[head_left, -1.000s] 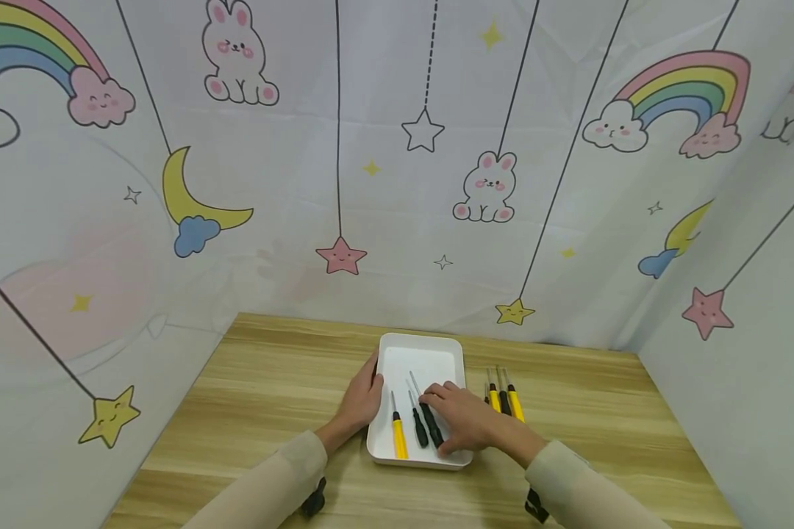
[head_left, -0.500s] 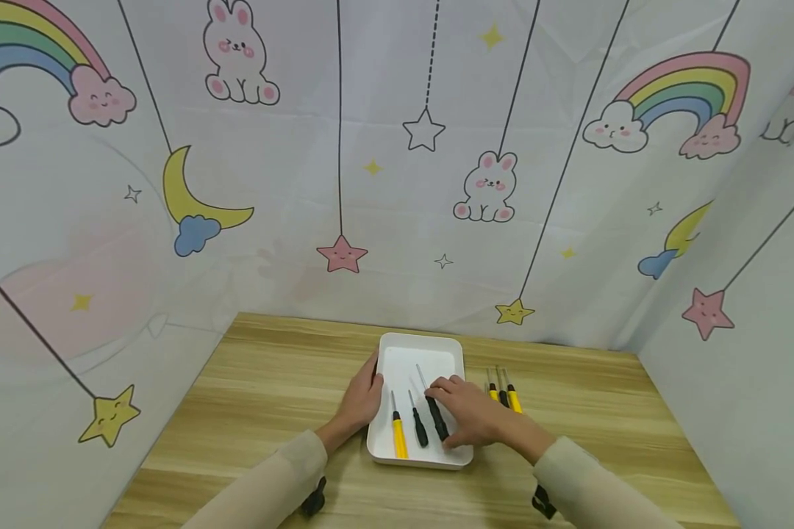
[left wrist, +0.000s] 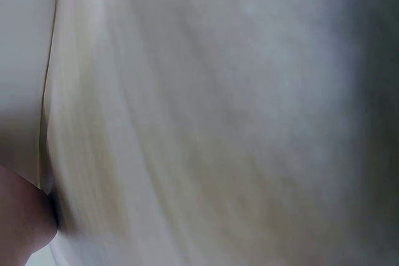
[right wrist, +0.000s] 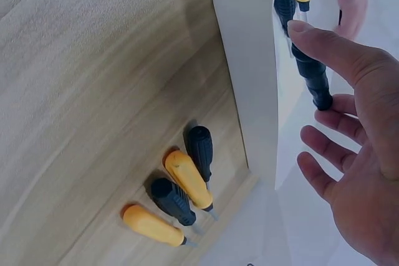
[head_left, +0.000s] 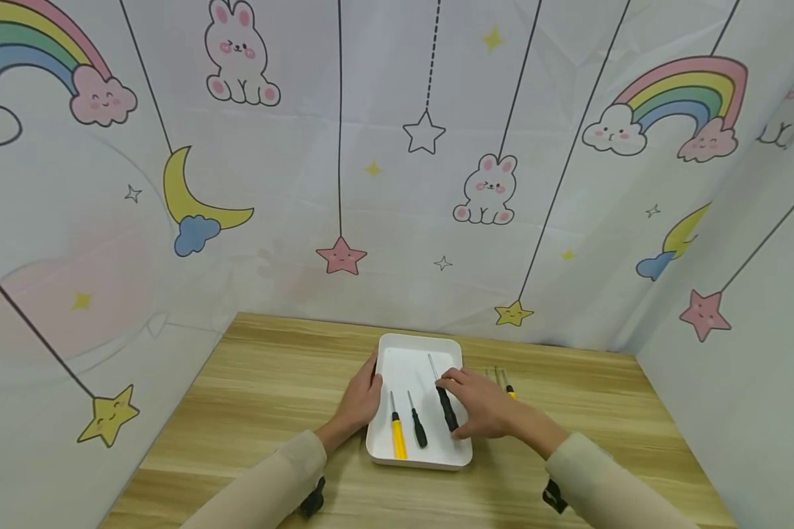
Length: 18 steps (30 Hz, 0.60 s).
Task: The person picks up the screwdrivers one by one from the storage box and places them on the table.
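Note:
A white tray [head_left: 397,353] holds a yellow-handled screwdriver [head_left: 398,439] at its left and a small black screwdriver [head_left: 419,430] beside it. My left hand [head_left: 360,397] grips the tray's left side; a bit of that hand [left wrist: 25,216] shows in the left wrist view. Over the tray's right part, my right hand [head_left: 483,404] pinches a longer black screwdriver [head_left: 446,410] between thumb and fingertips, its shaft directed toward the far end. In the right wrist view that hand [right wrist: 368,110] holds the black handle [right wrist: 312,76] at both ends.
To the right of the tray, black-handled [right wrist: 201,151] and yellow-handled screwdrivers [right wrist: 187,179] lie in a row on the wooden table [head_left: 271,367], partly hidden by my right arm in the head view. A patterned cloth [head_left: 291,184] stands behind the table.
My right hand has moved right and slightly away with the longer black screwdriver, widening the gap from the small black one. My left hand stays on the tray.

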### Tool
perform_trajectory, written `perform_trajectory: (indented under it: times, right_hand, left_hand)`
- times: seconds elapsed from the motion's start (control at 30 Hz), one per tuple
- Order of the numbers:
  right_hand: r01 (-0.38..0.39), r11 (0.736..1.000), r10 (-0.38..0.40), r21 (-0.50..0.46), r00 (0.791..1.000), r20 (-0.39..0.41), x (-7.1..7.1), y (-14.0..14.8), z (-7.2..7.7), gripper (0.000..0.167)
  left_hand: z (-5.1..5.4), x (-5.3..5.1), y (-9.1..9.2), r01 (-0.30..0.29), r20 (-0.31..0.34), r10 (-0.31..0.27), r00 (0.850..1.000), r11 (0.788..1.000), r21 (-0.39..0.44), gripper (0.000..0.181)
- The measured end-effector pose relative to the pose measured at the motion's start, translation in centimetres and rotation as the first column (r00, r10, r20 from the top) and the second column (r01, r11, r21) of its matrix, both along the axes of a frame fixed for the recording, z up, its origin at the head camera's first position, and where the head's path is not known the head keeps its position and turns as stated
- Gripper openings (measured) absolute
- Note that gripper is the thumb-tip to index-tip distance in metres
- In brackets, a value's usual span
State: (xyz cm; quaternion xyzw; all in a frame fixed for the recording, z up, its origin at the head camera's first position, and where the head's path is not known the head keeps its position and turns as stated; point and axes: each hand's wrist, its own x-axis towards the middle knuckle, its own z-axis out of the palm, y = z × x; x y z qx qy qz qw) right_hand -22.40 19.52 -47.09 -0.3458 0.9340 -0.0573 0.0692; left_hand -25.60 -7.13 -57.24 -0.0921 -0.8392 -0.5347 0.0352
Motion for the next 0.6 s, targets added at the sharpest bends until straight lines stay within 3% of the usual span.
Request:
perform_trajectory:
  times: [0.6]
  right_hand:
    - [0.039, 0.999, -0.039, -0.029, 0.999, 0.029, -0.1, 1.9, 1.1, 0.091]
  left_hand:
    - [0.3, 0.2, 0.0, 0.007, -0.015, -0.007, 1.0, 1.0, 0.002, 0.055]
